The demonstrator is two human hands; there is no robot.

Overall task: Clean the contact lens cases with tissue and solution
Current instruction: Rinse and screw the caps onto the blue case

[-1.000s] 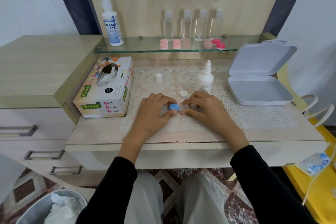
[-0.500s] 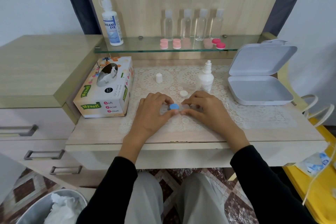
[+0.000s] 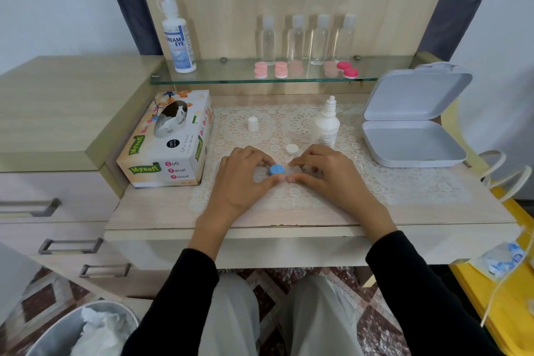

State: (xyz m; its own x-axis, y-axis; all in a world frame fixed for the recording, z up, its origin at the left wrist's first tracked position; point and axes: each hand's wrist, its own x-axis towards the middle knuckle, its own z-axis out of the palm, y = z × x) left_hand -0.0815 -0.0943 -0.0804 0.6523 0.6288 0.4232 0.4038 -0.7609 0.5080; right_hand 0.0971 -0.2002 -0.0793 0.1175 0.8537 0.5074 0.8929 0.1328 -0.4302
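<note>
Case point(image 3: 276, 170) for contact lenses, blue-lidded at one end, lies on the lace mat point(image 3: 404, 182), grasped from both sides. The left hand point(image 3: 242, 182) curls thumb and forefinger round its blue end, and the right hand point(image 3: 329, 179) pinches the clear end. Just behind sits a loose white cap point(image 3: 291, 149), then the solution bottle point(image 3: 328, 126). The tissue box point(image 3: 167, 141) stands to the left.

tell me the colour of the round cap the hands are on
Blue. The cap shows best in the head view, pinched by the left hand.
</note>
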